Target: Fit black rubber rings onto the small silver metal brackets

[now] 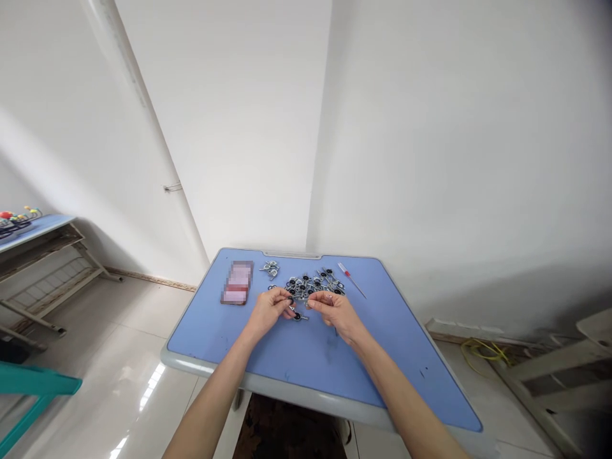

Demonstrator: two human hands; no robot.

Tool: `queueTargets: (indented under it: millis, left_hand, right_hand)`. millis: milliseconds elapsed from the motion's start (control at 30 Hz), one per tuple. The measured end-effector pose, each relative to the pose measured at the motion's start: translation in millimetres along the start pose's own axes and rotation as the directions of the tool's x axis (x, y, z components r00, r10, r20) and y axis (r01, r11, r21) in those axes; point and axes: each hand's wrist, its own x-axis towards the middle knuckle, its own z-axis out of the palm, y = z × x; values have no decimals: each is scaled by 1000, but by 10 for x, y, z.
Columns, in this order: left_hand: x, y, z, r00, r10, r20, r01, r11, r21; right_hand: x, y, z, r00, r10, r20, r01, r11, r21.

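My left hand (268, 312) is closed in a pinch on a small black round part (291, 300) above the blue table. Facing it, a short gap away, my right hand (337, 312) has thumb and forefinger pressed together on a small metal piece (306, 305), mostly hidden by the fingers. Just beyond both hands lies a pile of metal ring-ended bolts (317, 284), many with black round centres. One such bolt (298, 316) rests on the table between the hands. Farther back and left sits a smaller group of plain metal ring-ended pieces (270, 268).
A blurred-out phone-shaped object (238, 282) lies on the blue table (205, 331) at left. A thin red-and-clear pen-like stick (352, 279) is right of the pile. White walls stand behind. A green stool (38, 379) is at lower left, and yellow cable (482, 354) at right.
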Motion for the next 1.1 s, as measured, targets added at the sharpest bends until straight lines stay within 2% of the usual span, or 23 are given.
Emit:
queueTargets:
  millis: [100, 167, 233, 300, 433, 533, 667, 800, 1000, 1100]
  left_hand:
    - [13, 2, -36, 998, 8, -59, -1, 994, 110]
    - [17, 20, -80, 991, 58, -123, -25, 967, 255]
    - [18, 43, -129, 970, 170, -175, -78, 896, 438]
    - [18, 60, -167, 949, 259, -182, -107, 805, 584]
    - [16, 64, -179, 955, 259, -145, -55, 635, 771]
    - [8, 51, -154, 965, 247, -87, -41, 471, 881]
    - [-20, 31, -129, 960, 266, 83, -166, 306, 937]
    - [-58, 24, -114, 946, 256, 197, -267, 277, 923]
    - [-109, 72, -103, 926, 301, 228, -318, 296, 901]
    - [-140, 130, -94, 905, 370, 210, -351, 369, 861]
  right_hand:
    - [1, -4, -12, 1000, 4, 5, -4, 1000, 2]
    - [9, 3, -27, 1000, 5, 9, -5, 1000, 6]
    - [20, 16, -47, 1000, 8, 2, -8, 1000, 17]
    - [29, 31, -66, 1000, 12, -9, -12, 1000, 23]
    - [32, 39, -82, 1000, 13, -8, -13, 1000, 15]
    - [22, 29, -73, 1000, 20, 8, -20, 1000, 23]
    - [11, 27, -61, 1000, 20, 7, -21, 999, 38]
    - [-1, 38, -54, 1000, 16, -4, -16, 998, 59]
    - [-21, 52, -20, 1000, 7, 6, -8, 1000, 27]
    - [-25, 74, 2, 1000, -10, 15, 11, 1000, -18]
